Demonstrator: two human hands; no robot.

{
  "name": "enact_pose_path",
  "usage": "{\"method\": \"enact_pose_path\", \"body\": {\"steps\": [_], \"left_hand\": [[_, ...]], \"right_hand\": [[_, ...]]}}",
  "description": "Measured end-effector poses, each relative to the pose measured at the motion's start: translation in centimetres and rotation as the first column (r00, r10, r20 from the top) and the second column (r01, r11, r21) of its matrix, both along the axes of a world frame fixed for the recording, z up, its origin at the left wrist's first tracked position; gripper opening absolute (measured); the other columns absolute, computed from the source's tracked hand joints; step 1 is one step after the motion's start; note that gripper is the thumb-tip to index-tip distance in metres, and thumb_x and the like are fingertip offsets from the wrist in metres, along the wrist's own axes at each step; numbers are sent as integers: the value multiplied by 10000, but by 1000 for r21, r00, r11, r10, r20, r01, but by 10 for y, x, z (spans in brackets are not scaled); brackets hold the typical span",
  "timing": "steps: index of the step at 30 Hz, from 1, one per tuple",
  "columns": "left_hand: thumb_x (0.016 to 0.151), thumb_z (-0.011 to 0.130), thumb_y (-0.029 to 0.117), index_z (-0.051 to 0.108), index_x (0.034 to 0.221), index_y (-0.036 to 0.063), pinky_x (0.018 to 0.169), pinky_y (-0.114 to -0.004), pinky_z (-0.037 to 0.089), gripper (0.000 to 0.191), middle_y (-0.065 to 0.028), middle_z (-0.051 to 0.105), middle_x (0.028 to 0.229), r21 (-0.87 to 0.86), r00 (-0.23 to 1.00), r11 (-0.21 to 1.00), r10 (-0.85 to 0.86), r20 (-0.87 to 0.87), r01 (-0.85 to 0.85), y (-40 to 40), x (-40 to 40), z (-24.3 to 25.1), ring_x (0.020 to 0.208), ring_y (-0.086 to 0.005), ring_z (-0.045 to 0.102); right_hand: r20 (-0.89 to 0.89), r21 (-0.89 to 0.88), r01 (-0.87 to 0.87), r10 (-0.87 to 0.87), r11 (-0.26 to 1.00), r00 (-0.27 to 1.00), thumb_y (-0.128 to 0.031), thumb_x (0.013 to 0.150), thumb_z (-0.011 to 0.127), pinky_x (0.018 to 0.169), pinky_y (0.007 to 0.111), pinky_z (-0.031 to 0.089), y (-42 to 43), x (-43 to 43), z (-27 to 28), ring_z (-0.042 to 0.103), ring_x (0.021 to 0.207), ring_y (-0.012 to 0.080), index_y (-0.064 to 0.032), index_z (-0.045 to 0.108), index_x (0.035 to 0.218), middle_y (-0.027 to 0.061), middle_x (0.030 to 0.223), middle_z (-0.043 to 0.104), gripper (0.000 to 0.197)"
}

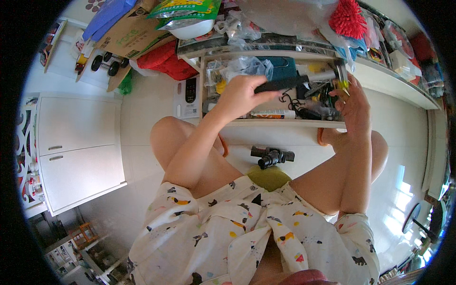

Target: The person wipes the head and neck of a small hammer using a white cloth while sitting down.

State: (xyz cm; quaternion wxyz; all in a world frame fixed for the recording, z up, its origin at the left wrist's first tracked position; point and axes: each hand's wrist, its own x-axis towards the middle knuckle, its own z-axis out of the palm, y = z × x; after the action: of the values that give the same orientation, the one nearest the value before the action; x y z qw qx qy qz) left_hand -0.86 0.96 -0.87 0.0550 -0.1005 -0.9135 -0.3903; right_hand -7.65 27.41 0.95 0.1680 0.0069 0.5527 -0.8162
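Observation:
My left hand (242, 94) is closed around the black grip of what looks like a hammer (285, 84). Its silver shaft points right, over an open drawer (285, 123). At the head end, the fingers of my right hand (354, 107) close on the lower part of the metal head, where a yellow patch shows; blur hides the exact contact. Inside the drawer lie a clear plastic bag (245, 67), a teal case (285, 66), black-handled scissors (295, 105), a white and orange tube (274, 114) and a jumble of small tools.
Above the drawer, a counter holds plastic bags (238, 28), green packets (188, 14) and a red chenille duster (347, 19). A cardboard box (131, 32) stands upper left. Between my knees are a black device (272, 156) and a green round seat (269, 177). A white cabinet (78, 124) stands left.

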Motion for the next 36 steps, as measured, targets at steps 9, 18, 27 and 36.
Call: {"method": "enact_pose_path", "body": {"steps": [9, 18, 27, 36], "left_hand": [[836, 615, 445, 532, 620, 71, 401, -236, 246, 439, 56, 395, 490, 234, 807, 786, 488, 333, -572, -51, -7, 1, 439, -52, 352], [831, 615, 405, 495, 584, 108, 383, -244, 231, 405, 54, 386, 481, 411, 758, 652, 437, 484, -638, -91, -43, -11, 402, -50, 319], [808, 655, 411, 492, 671, 98, 379, -221, 244, 378, 42, 445, 553, 509, 685, 460, 443, 578, -727, -109, -84, -36, 406, -62, 347], [841, 599, 465, 539, 725, 68, 377, -219, 235, 418, 35, 457, 581, 615, 732, 397, 368, 573, -681, -114, -105, -63, 405, -46, 331]], "right_hand": [[-3, 126, -96, 97, 987, 995, -337, 944, 447, 666, 234, 407, -9, 4, 4, 542, 790, 121, -30, 530, 1170, 82, 1025, 602, 390], [-8, 158, -169, 173, 973, 985, -389, 959, 392, 636, 236, 399, -10, 6, -5, 536, 775, 130, -49, 552, 1069, 72, 943, 600, 392], [-8, 160, 44, -43, 986, 999, -451, 929, 440, 621, 237, 415, 15, -34, -13, 575, 715, 141, -61, 528, 1105, 96, 886, 631, 436], [-163, 810, 171, -65, 561, 985, -297, 885, 522, 713, 359, 499, 51, -108, -140, 628, 793, 290, 4, 508, 1086, 180, 908, 646, 362]]}}
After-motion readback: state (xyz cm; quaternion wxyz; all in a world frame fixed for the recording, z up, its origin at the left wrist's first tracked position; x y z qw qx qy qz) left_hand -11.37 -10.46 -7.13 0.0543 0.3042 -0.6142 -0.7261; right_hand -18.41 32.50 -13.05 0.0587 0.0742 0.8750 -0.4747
